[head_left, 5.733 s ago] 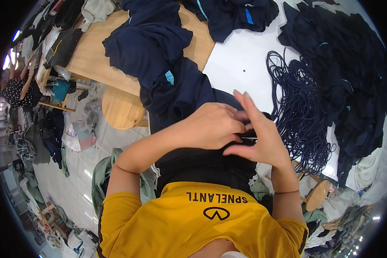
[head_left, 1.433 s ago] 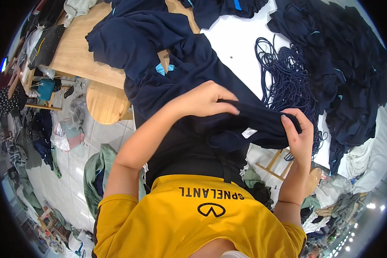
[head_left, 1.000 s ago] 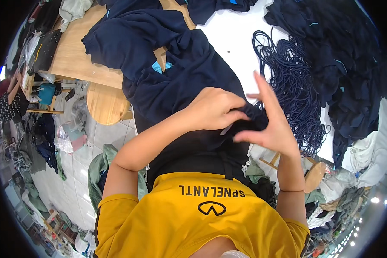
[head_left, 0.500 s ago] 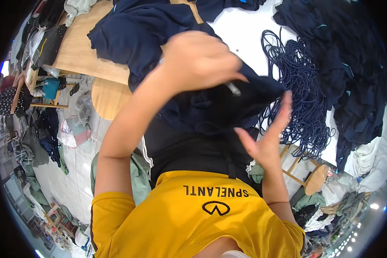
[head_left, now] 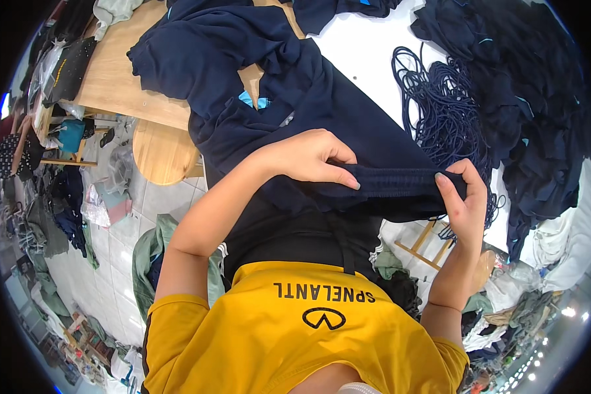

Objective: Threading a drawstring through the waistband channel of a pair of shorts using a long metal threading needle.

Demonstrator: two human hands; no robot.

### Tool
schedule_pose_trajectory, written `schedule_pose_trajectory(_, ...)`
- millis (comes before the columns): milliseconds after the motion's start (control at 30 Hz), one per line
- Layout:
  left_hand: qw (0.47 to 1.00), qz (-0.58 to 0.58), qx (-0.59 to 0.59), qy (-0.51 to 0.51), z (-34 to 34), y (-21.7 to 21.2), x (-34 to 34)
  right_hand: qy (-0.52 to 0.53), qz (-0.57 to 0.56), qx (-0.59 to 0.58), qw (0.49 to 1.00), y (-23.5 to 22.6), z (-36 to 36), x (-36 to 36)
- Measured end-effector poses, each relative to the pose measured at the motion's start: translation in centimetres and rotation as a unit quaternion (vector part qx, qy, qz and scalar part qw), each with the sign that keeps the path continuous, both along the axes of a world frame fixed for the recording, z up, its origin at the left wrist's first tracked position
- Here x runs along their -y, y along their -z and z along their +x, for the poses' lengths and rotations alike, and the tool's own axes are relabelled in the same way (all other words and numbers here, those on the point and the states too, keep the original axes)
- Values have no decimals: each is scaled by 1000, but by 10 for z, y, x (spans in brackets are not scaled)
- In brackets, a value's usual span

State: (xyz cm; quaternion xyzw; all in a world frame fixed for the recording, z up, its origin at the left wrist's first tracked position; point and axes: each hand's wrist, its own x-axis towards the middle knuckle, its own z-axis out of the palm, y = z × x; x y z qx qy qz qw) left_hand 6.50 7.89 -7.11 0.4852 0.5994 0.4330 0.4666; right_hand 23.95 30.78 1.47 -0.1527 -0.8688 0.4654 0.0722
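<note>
A navy garment (head_left: 354,118), which looks like trousers, spreads from the table toward my lap. Its ribbed elastic waistband (head_left: 394,182) is stretched level between my hands. My left hand (head_left: 315,159) pinches the band at its left part, thumb along the near side. At the band's right end, my right hand (head_left: 465,197) grips the edge between thumb and fingers. A bright blue patch (head_left: 253,101) and a small silvery piece show among the folds farther left.
A heap of navy cords (head_left: 443,118) lies on the white tabletop (head_left: 368,52) to the right, beside a large pile of dark garments (head_left: 538,98). A wooden table (head_left: 118,72) and round stool (head_left: 164,151) stand at left. Cloth and plastic bags lie on the floor.
My left hand has come down from above the garment onto the waistband. My right hand, apart from the cloth before, has moved right and taken hold of the band's end. The cloth is now spread flatter.
</note>
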Motion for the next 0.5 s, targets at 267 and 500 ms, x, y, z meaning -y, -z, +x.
schedule_pose_trajectory(267, 990, 43, 114, -78, 5, -19, 24, 28, 43, -7, 999, -15, 8, -4)
schedule_pose_trajectory(500, 997, 10, -5, -76, 11, -16, 19, -11, -68, 8, 998, -5, 4, -6)
